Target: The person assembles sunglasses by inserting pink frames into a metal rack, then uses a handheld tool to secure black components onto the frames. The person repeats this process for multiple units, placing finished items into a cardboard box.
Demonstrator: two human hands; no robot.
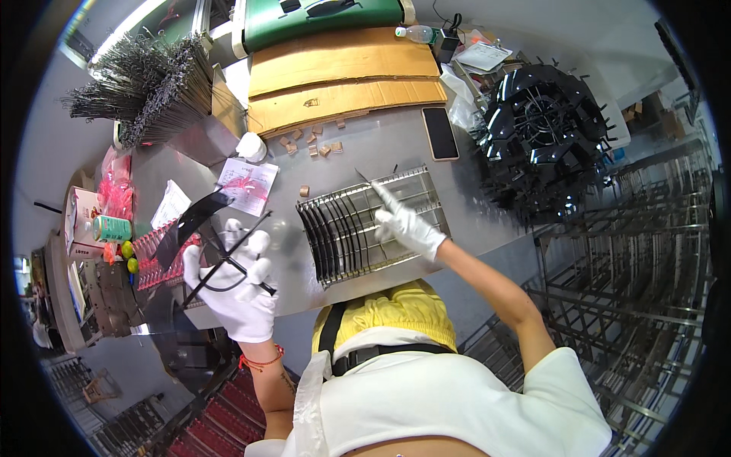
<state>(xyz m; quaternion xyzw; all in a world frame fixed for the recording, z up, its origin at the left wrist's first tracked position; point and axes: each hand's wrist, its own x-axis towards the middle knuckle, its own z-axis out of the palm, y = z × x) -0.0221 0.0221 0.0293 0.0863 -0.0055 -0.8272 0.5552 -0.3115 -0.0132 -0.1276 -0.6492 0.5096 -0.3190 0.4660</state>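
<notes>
Both hands, left (232, 286) and right (407, 225), wear smooth white cloth gloves; the ridged wire rack (369, 225) and grey table (381, 141) look like dull brushed metal, the curved black blades (199, 213) glossy plastic, the far brown sheets (343, 76) matt cardboard.

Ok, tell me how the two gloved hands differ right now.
The left hand grips a bundle of thin dark curved strips, held off the metal rack near the table's edge; the right hand reaches over that rack with a finger stretched out, pinching one thin strip. The left hand is closed around its load, the right mostly extended. Both wear white gloves.
</notes>
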